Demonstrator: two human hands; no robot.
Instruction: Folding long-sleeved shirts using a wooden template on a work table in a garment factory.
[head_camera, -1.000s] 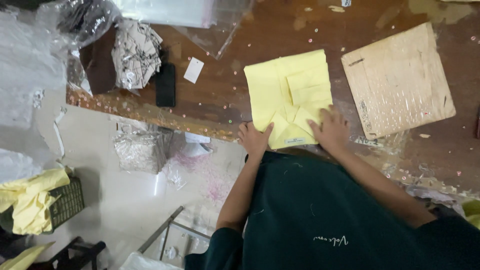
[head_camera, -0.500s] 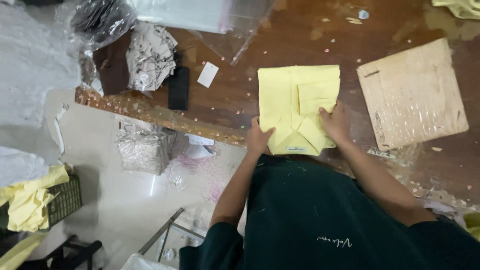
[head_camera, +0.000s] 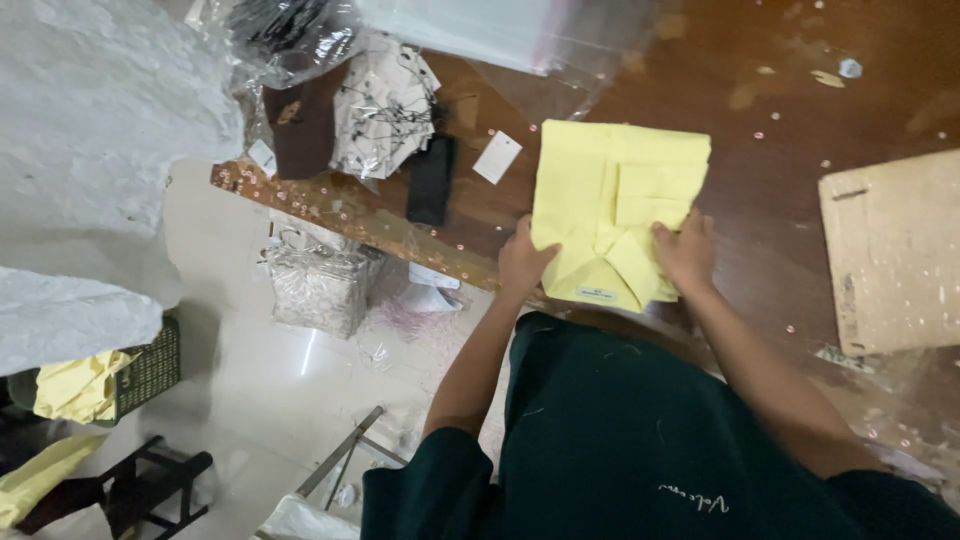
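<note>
On the dark brown wooden worktop (head_camera: 780, 170) the folded pale yellow cotton shirt (head_camera: 615, 205) lies flat, folding nearly finished. My left hand (head_camera: 522, 262) and right hand (head_camera: 686, 250) press its collar end, fingers flat, gripping nothing.

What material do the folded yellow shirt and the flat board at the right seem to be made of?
Folded yellow shirt: likely woven cotton-type cloth, matte, holding crisp folds under both hands. Flat board: probably cardboard or thin fibreboard, dull pale brown with scuffed, speckled surface.
</note>
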